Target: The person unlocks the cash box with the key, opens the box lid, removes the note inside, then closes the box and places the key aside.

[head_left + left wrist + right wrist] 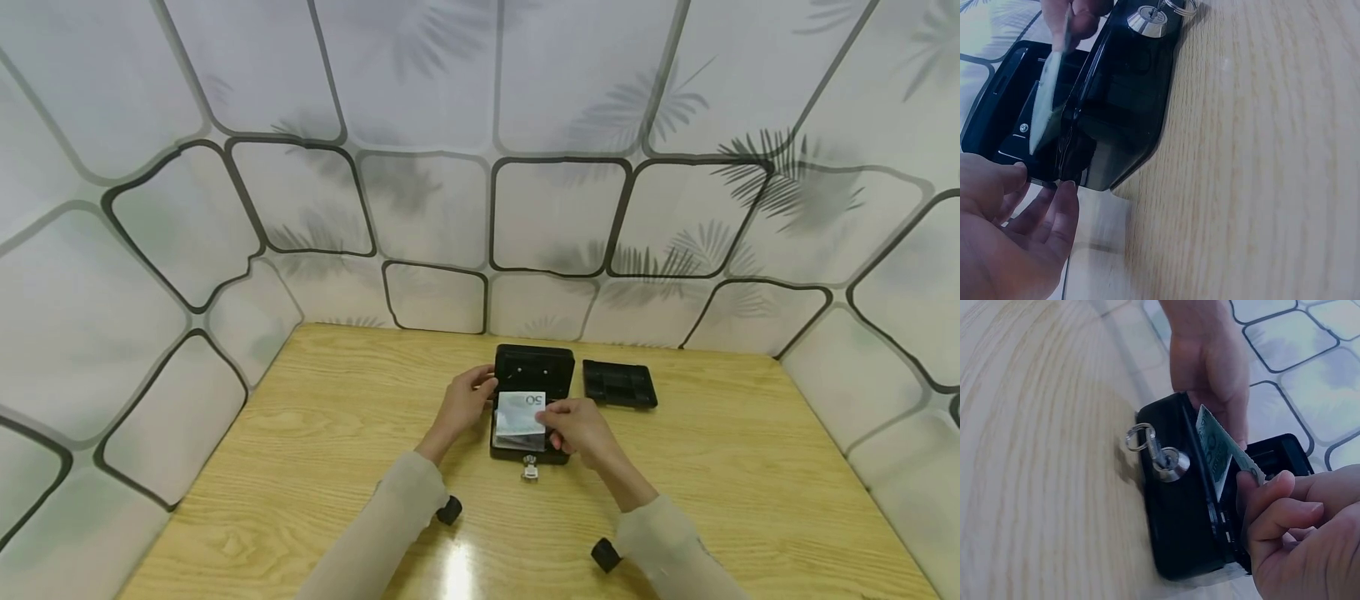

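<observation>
A small black cash box (510,455) stands on the table with its lid (535,357) raised. My left hand (461,405) holds the box's left side near the hinge; in the left wrist view its thumb lies on the lid's edge, fingers against the corner. My right hand (587,430) pinches a pale banknote (519,412) marked 50 by its right edge, thumb against finger. Tilted, the note stands over the open box, its lower part within the rim in the right wrist view. A key (1157,451) with a ring sits in the front lock (1174,466).
A black compartment tray (619,385) lies to the right of the box, on the wooden table (360,392). Patterned fabric walls (442,200) rise along the table's back and sides. Black pieces (449,510) show beneath both sleeves.
</observation>
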Tool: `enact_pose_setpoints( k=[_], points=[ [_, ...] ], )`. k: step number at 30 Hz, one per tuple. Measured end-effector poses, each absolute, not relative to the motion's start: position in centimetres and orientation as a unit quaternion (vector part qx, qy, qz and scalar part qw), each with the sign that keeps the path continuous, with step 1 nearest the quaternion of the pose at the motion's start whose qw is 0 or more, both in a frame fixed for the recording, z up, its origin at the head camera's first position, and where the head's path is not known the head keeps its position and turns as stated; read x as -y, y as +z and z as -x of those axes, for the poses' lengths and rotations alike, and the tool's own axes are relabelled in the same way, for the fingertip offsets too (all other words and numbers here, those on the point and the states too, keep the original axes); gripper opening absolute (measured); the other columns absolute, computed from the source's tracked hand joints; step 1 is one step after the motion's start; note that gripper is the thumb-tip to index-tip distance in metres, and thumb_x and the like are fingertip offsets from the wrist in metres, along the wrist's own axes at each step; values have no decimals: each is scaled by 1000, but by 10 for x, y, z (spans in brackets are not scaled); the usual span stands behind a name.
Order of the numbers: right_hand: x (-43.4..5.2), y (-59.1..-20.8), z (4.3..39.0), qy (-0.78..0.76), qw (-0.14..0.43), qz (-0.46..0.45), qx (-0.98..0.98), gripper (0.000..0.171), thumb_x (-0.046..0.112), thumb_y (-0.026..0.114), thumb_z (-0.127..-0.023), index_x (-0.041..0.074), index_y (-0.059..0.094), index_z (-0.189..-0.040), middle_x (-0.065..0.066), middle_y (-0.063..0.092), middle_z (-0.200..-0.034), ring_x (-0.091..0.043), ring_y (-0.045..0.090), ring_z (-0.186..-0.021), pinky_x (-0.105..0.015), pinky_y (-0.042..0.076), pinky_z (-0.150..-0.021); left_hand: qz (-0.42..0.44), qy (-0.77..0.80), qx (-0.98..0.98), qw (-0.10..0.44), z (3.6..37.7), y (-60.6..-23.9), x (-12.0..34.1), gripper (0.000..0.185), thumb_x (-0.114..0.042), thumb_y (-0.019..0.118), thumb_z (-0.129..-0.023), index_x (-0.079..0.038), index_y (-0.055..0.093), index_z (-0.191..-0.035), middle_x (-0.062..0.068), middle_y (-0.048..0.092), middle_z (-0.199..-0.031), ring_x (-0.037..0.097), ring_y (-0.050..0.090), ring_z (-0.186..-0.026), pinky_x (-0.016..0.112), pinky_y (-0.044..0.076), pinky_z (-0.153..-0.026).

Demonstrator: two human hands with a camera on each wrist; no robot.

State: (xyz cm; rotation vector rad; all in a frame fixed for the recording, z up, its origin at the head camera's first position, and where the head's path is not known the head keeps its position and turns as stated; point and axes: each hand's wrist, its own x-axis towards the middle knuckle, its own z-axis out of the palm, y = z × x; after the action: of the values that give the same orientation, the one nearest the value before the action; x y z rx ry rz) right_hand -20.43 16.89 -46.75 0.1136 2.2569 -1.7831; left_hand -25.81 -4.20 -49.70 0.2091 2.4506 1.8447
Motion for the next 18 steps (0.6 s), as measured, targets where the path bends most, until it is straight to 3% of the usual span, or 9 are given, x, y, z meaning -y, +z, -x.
enact_pose_setpoints(
  k=[18],
  points=[
    [-190,-438,199,-621,133,-6,-773,17,12,67,-101,-5,70,-100,-3,53,-60,-11,44,-50,-21,26,-44,-83,601,-795,24,259,-497,42,34,-6,56,-107,4,60,-139,24,67,-128,32,71,-100,37,63,-81]
  ],
)
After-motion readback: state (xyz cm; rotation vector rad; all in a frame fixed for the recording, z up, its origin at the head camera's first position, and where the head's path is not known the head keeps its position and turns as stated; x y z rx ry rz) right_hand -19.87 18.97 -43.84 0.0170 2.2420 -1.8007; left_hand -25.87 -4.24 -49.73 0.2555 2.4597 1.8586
